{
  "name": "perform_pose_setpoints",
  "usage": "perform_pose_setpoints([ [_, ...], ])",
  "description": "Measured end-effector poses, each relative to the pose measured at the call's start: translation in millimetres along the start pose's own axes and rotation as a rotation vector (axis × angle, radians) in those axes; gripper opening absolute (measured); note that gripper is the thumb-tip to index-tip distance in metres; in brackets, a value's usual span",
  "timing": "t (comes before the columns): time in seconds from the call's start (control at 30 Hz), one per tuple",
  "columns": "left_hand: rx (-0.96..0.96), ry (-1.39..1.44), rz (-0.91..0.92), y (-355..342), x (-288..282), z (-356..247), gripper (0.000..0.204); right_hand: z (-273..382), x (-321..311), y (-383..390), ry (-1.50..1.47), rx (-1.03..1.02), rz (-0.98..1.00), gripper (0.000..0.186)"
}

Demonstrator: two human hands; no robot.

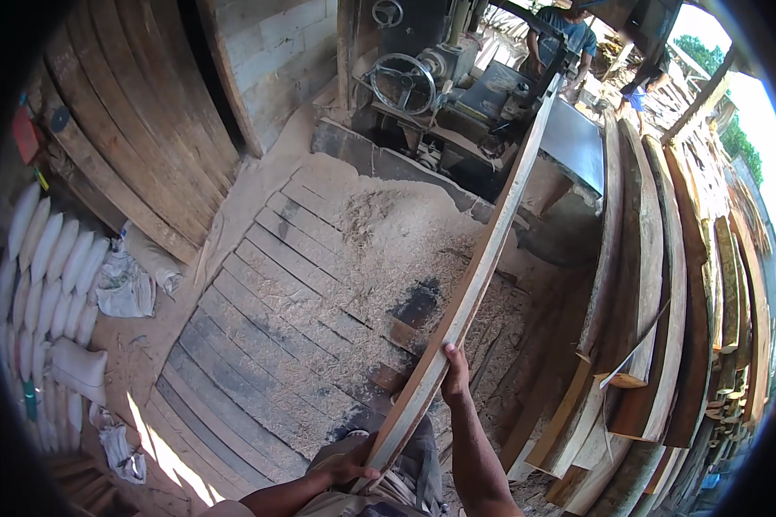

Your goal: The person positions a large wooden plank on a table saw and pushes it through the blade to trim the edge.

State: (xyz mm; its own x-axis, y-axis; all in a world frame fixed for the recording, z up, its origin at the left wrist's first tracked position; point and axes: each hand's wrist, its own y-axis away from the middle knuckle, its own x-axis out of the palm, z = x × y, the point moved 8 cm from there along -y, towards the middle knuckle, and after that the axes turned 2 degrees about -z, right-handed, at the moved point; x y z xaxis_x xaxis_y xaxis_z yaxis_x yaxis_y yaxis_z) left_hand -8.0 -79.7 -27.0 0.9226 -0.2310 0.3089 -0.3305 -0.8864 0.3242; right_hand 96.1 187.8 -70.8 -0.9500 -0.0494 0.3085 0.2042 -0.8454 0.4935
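A long narrow wooden plank [470, 297] runs from my lap up to a saw machine [491, 90] at the far end. Near its close end, my left hand [351, 462] grips the plank, thumb laid over the top. Farther along, my right hand [457, 372] is closed round its right edge with the thumb on top. The plank's far end lies by the machine's blade area, beside a flat metal table [575, 142]. What the fingers do beneath the plank is hidden.
Stacked timber beams [634, 258] stand close on my right. Sawdust [388, 224] covers the slatted wooden floor [259, 345]. White sacks [56, 250] are piled at left, near leaning planks [138, 121]. A handwheel [403, 84] sticks out from the machine; a co-worker [569, 39] stands behind it.
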Motion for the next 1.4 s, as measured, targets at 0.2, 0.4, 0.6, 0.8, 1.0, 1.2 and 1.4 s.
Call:
perform_pose_setpoints([
  [0.2, -0.049, 0.133, -0.047, -137, -31, -40, 0.116, 75, -15, -131, 0.015, -0.037, 0.018, 0.064],
  [0.4, -0.178, -0.018, -0.077, -254, -64, -94, 0.121, 165, -17, -238, 0.05, -0.085, 0.028, 0.073],
  [0.6, -0.109, 0.034, -0.064, -368, -83, -152, 0.121, 227, -24, -336, 0.051, -0.051, 0.054, 0.075],
  [0.8, -0.142, -0.085, -0.009, -490, -116, -200, 0.118, 276, -48, -416, 0.064, -0.202, 0.048, 0.08],
  [1.0, -0.182, 0.08, -0.009, -617, -146, -256, 0.115, 295, -73, -376, 0.295, -0.154, 0.276, 0.099],
  [1.2, -0.162, 0.198, -0.063, -741, -180, -296, 0.109, 313, -76, -372, 0.756, -0.331, 0.181, 0.072],
  [1.4, -0.095, 0.226, -0.118, -849, -209, -343, 0.095, 334, -87, -470, 0.199, -0.394, -0.298, 0.032],
])
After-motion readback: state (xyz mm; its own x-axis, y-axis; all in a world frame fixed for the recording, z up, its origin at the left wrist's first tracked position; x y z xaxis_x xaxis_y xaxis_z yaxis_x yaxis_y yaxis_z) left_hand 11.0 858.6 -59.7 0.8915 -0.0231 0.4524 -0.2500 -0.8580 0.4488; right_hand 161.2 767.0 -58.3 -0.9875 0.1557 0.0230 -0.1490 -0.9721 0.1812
